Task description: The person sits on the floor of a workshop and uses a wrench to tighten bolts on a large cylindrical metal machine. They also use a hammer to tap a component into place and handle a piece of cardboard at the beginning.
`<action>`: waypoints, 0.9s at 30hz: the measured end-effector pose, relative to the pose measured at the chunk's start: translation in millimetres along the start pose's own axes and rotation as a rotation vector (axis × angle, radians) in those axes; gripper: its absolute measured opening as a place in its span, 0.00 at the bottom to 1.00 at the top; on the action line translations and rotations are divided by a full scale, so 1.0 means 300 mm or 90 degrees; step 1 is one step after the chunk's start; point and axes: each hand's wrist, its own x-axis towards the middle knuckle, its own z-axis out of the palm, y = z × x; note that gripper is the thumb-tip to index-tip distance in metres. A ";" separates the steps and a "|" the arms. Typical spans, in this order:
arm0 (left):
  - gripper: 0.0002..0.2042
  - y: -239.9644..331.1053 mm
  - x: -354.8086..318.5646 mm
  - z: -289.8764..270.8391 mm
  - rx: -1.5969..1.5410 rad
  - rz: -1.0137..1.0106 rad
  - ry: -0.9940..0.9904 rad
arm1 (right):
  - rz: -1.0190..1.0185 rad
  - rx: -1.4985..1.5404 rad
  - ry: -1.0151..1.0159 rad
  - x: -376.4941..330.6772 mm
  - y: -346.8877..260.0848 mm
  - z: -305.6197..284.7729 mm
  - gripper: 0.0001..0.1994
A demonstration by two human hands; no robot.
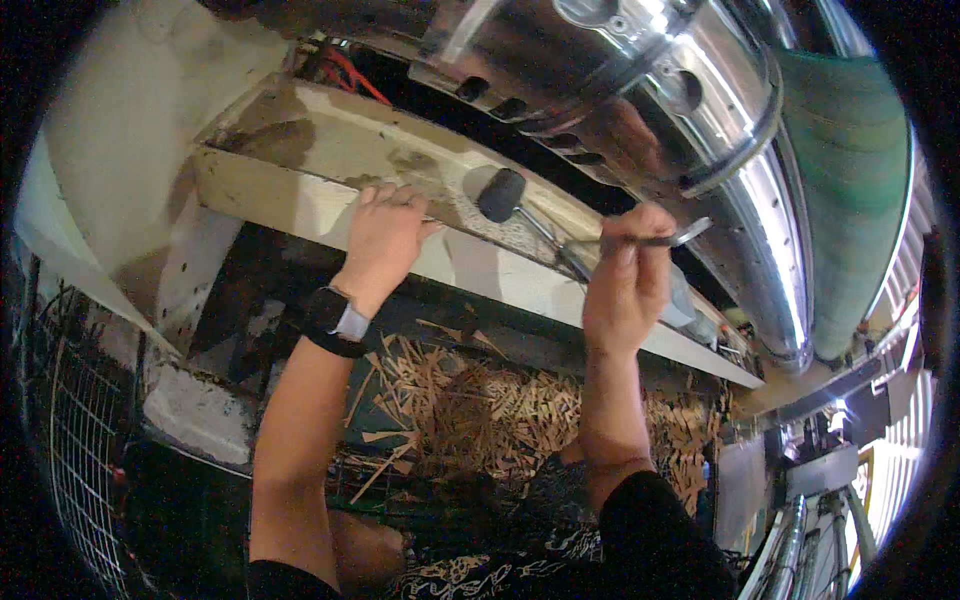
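My left hand (pixel 384 236) rests flat on the front edge of a worn pale workbench ledge (pixel 300 190), fingers spread, holding nothing; a black watch sits on that wrist. My right hand (pixel 628 280) is closed around a thin metal wrench (pixel 668 238), raised toward a large shiny chrome wheel rim (pixel 640 90) that hangs above the bench. A black rubber mallet (pixel 503 195) lies on the ledge between my two hands, its handle running toward my right hand.
A green tyre-like band (pixel 850 170) wraps the rim at the right. Below the ledge lies a heap of thin wood slivers (pixel 480 400). A wire mesh guard (pixel 70 400) stands at the left. Red cables (pixel 350 72) show behind the ledge.
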 end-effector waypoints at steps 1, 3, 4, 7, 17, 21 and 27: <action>0.17 -0.009 -0.009 -0.004 0.008 -0.003 -0.012 | 0.006 -0.025 0.001 0.045 -0.035 -0.002 0.08; 0.17 0.013 0.009 -0.009 0.006 0.002 -0.027 | -0.007 0.032 -0.027 0.127 -0.106 -0.013 0.06; 0.17 0.026 0.012 -0.015 -0.013 -0.007 -0.035 | -0.025 0.037 -0.026 0.146 -0.108 0.001 0.06; 0.14 0.027 0.001 -0.015 -0.004 0.005 0.014 | -0.086 -0.038 -0.062 0.176 -0.046 0.036 0.07; 0.15 0.027 0.002 -0.035 -0.028 -0.003 -0.010 | -0.136 -0.250 0.000 0.184 0.030 0.064 0.03; 0.15 0.018 -0.001 -0.018 -0.016 0.010 0.025 | -0.040 -0.060 0.015 0.175 0.000 0.127 0.05; 0.15 0.027 -0.001 -0.030 -0.034 -0.003 0.007 | -0.070 -0.012 -0.054 0.148 0.013 0.130 0.06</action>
